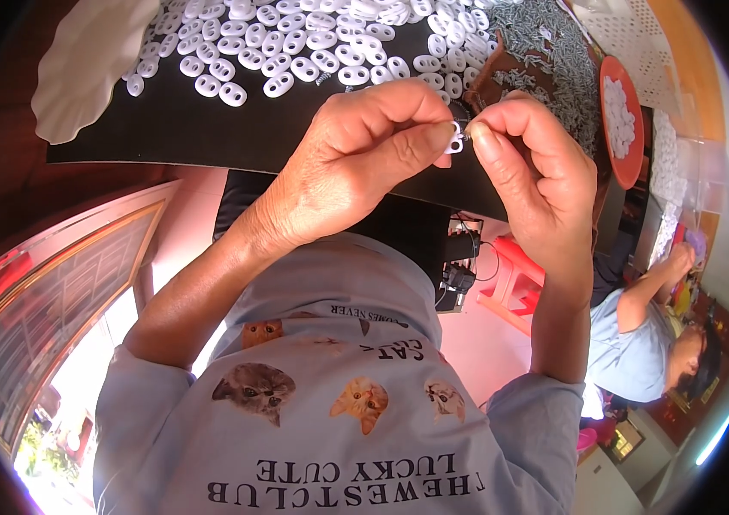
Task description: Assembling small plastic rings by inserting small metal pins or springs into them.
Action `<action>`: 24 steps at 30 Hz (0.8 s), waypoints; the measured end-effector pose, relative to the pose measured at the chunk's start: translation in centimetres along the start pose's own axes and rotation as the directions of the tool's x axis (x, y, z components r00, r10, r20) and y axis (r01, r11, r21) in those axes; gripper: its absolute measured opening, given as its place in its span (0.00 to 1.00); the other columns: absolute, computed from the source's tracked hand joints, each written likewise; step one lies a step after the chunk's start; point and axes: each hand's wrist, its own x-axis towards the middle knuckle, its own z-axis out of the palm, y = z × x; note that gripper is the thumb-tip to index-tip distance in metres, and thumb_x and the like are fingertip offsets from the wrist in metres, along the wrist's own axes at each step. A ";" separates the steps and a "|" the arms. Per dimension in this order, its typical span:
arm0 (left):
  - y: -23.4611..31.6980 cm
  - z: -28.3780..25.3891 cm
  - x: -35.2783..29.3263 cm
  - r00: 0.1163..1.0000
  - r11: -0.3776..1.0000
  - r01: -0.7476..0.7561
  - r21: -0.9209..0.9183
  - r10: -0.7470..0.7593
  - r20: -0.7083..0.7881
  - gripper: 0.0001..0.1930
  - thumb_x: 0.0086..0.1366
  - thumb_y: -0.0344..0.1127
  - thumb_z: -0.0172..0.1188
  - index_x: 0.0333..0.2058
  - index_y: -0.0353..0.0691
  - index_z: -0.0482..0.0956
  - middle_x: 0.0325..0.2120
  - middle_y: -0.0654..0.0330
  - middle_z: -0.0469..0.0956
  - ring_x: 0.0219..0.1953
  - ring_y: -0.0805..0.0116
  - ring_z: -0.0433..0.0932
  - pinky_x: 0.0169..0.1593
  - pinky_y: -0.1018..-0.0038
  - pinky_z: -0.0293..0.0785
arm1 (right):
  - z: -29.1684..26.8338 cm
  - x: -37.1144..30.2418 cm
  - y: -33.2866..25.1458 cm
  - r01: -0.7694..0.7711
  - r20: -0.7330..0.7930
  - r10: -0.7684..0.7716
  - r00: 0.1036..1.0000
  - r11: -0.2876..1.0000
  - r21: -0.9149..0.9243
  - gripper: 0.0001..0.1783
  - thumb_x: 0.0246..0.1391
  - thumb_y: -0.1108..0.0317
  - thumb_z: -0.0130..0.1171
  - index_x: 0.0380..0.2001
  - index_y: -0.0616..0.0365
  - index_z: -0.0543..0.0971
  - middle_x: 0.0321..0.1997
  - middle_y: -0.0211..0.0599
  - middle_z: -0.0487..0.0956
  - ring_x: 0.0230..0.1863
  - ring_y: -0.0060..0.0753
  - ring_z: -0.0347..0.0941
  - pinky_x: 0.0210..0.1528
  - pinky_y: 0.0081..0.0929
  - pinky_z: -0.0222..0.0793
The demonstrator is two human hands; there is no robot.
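Observation:
My left hand (360, 163) pinches a small white plastic piece with two holes (455, 146) between thumb and forefinger, over the front edge of the black table. Close beside it, the thumb and forefinger of my right hand (544, 167) are pressed together at the edge of the piece. Whatever small thing sits in the right fingertips is too hidden to name. Beyond my hands lie many loose white two-hole oval pieces (277, 64), spread over the black tabletop (167, 129). A heap of small grey screws (544, 43) is at the far right.
An orange-red dish (628, 167) of small white pieces stands right of the screws. On the far left is a cream scalloped tray (81, 77). Below the table are a red stool (514, 279) and a black device with cables (459, 276). Another person (639, 343) works at the right.

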 end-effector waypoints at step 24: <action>0.1 -0.1 -0.3 0.999 0.999 0.052 -0.002 -0.052 -0.004 0.09 0.75 0.36 0.53 0.40 0.36 0.76 0.27 0.68 0.73 0.30 0.84 0.67 0.34 0.85 0.63 | 0.6 0.2 0.4 0.058 -0.027 -0.059 0.998 0.998 -0.019 0.06 0.60 0.76 0.61 0.34 0.64 0.73 0.25 0.33 0.73 0.24 0.23 0.66 0.27 0.20 0.63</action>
